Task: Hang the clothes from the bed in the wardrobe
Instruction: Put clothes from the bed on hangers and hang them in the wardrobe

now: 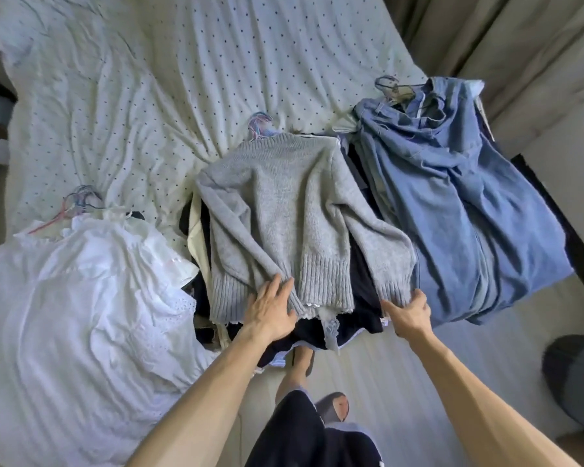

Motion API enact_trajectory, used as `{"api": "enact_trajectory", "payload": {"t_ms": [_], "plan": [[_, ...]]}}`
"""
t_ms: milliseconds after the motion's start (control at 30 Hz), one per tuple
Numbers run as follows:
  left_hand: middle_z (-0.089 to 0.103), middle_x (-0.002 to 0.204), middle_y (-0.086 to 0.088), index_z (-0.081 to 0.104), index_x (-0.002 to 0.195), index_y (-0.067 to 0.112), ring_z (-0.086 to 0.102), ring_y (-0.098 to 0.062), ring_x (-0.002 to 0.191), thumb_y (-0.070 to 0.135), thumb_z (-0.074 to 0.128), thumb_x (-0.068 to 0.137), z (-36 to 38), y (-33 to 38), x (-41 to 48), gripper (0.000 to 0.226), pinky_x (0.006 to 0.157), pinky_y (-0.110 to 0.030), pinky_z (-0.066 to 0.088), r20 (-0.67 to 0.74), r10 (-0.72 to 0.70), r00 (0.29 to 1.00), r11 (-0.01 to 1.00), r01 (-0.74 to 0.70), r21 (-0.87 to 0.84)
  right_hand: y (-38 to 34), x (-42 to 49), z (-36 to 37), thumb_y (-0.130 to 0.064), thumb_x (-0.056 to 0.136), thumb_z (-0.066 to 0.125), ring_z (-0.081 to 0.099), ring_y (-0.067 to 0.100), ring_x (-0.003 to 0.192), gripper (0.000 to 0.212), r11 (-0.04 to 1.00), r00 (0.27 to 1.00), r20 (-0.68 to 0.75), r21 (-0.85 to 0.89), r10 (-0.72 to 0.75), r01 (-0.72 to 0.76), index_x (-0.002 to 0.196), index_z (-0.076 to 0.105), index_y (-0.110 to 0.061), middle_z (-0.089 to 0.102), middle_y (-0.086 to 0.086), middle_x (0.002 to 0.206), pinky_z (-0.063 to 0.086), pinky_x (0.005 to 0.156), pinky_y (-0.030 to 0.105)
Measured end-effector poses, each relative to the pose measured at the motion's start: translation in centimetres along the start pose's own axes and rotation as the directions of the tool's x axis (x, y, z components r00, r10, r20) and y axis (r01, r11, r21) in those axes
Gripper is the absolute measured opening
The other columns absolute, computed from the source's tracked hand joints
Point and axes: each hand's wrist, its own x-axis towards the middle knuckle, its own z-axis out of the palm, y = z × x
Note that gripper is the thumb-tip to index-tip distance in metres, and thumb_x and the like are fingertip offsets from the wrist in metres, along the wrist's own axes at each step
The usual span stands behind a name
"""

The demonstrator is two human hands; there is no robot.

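1. Three heaps of clothes lie on the bed with the cream dotted sheet. A pile of white lacy garments is at the lower left, a grey ribbed knit sweater lies in the centre over dark clothes, and a heap of blue denim garments is at the right.
2. Thin coloured hanger hooks show at the upper end of each heap, so the clothes appear to be on hangers already.
3. The left hand lies on the sweater's hem with its fingers fairly straight and spread. The right hand curls its fingers round a sleeve cuff of the sweater, thumb stretched out.
4. No wardrobe is in view and nothing visible has been hung. The task looks far from done: the centre heap seems about to be lifted, and the other two heaps lie untouched.
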Motion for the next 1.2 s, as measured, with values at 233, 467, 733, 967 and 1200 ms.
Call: {"api": "enact_trajectory", "payload": {"t_ms": [233,467,733,967,1200], "plan": [[-0.013,0.166,0.001,-0.005,0.158,0.035,-0.002,-0.02,0.154,0.05,0.046,0.097,0.8,-0.8,3.7,0.081,0.123,-0.052,0.01,0.227,0.0,0.974,0.998,-0.013,0.056,-2.4,2.7,-0.1,-0.03,0.082,0.07,0.066,0.033,0.089,0.05,0.998,0.999,0.015,-0.024,0.051,-0.051,0.126,0.05,-0.015,0.066,0.007,0.088,0.056,0.079,0.041],[0.001,0.167,0.005,0.007,0.158,0.037,0.008,-0.019,0.153,0.044,0.038,0.101,-1.9,-0.8,3.9,0.065,0.125,-0.043,0.01,0.316,-0.029,0.948,0.979,0.092,-0.185,-4.1,-6.1,-0.1,-0.022,0.087,0.061,0.053,0.026,0.077,0.006,0.861,0.834,-0.214,-0.149,-0.508,0.486,0.092,0.058,-0.02,0.057,0.0,0.082,0.046,0.068,0.037],[0.023,0.164,-0.004,0.009,0.159,0.031,0.028,-0.025,0.148,0.045,0.038,0.1,-4.0,0.2,1.7,0.067,0.121,-0.038,0.024,0.404,-0.033,0.914,0.999,0.046,-0.022,-0.5,-10.2,4.5,-0.037,0.096,0.047,0.01,0.028,0.151,0.059,0.544,0.829,0.383,-0.627,-0.408,0.558,0.152,0.028,-0.041,0.005,0.001,0.167,0.02,0.118,0.043],[0.035,0.158,-0.01,0.031,0.155,0.02,0.038,-0.029,0.143,0.039,0.041,0.098,-5.2,6.4,-0.4,0.061,0.118,-0.041,0.032,0.368,0.011,0.93,0.967,-0.104,0.232,2.0,-12.6,-1.4,-0.033,0.101,0.039,0.017,0.018,0.152,0.054,0.653,0.861,0.27,-0.565,-0.431,0.504,0.154,0.03,-0.034,0.026,-0.005,0.163,0.019,0.121,0.035],[0.056,0.137,-0.01,0.053,0.135,0.021,0.051,-0.034,0.127,0.042,0.04,0.095,-3.6,23.9,-6.2,0.047,0.104,-0.046,0.043,0.352,0.41,0.841,0.698,-0.538,0.472,11.9,-18.8,-14.7,-0.041,0.101,0.044,0.032,0.016,0.147,0.045,0.816,0.856,-0.181,-0.446,-0.484,0.367,0.145,0.047,-0.034,0.045,-0.009,0.153,0.027,0.12,0.033]]}}
